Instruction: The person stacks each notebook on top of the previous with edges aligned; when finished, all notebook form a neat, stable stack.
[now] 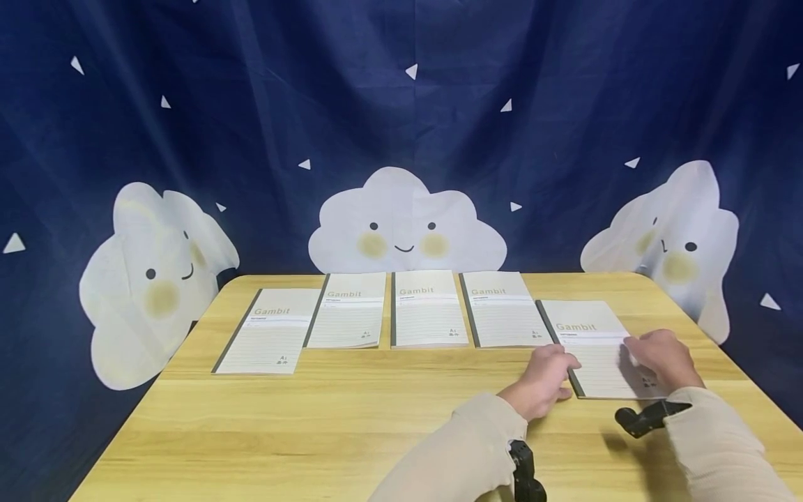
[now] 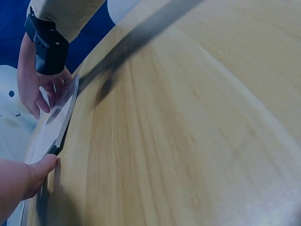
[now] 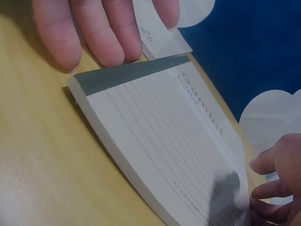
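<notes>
At the right end of a row of notebooks lies a pale "Gambit" notebook [image 1: 596, 355] with a dark spine, cover up. My left hand [image 1: 541, 380] is at its spine side; in the right wrist view the outstretched fingers [image 3: 96, 33] lie along that spine. The left thumb [image 2: 44, 165] is at the spine's near corner in the left wrist view. On the opposite long edge is my right hand [image 1: 666, 357], its loosely bent fingers [image 3: 273, 188] right at the edge and casting a shadow on the cover.
Several matching notebooks stand in line to the left, among them one [image 1: 507, 310] beside the left hand and one [image 1: 266, 335] at the far left, set lower. They lie on a wooden table [image 1: 282, 432]. Behind hangs a dark blue curtain [image 1: 351, 104] with clouds.
</notes>
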A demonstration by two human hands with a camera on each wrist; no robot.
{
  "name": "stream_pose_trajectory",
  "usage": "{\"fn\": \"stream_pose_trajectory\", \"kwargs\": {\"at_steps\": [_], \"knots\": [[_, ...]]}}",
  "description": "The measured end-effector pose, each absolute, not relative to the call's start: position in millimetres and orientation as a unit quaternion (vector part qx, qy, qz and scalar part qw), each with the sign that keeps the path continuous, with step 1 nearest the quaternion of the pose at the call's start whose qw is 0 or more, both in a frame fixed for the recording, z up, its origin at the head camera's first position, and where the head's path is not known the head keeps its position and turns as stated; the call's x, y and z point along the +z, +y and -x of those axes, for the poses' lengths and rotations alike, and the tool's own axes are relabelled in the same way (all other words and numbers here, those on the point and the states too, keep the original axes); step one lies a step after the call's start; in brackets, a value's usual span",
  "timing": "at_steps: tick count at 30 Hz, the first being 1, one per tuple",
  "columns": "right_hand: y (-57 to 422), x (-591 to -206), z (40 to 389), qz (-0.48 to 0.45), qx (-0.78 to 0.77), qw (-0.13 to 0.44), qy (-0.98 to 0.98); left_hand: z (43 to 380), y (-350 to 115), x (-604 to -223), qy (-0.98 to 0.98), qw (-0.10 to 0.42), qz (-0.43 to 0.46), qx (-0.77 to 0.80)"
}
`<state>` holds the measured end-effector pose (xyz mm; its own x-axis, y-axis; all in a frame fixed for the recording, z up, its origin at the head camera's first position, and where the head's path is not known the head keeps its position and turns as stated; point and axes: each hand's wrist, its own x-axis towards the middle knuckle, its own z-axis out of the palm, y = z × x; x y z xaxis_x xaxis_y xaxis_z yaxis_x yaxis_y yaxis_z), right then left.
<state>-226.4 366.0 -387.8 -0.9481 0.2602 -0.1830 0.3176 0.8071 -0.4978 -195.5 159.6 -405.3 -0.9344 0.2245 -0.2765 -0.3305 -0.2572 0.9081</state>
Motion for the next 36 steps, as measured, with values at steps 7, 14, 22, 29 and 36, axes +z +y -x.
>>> {"fn": "stream_pose_trajectory", "kwargs": {"at_steps": [7,14,22,29,36], "knots": [[368.0,-389.9,226.7,-0.167,-0.290,0.051,0.941,196.4,160.3,-408.2,0.572,0.163,0.055,0.802],[369.6,-391.0,225.4,-0.174,-0.321,0.046,0.930,197.4,162.2,-409.1,0.579,0.145,0.064,0.800],[370.2,-391.7,222.1,-0.186,-0.333,0.035,0.924,200.7,163.4,-418.1,0.590,0.121,0.048,0.797],[368.5,-394.7,220.9,-0.202,-0.347,0.028,0.915,198.6,161.5,-420.9,0.617,0.105,0.051,0.778],[368.3,-389.6,219.7,-0.197,-0.337,0.030,0.920,195.5,161.8,-420.4,0.681,0.094,0.034,0.725]]}}
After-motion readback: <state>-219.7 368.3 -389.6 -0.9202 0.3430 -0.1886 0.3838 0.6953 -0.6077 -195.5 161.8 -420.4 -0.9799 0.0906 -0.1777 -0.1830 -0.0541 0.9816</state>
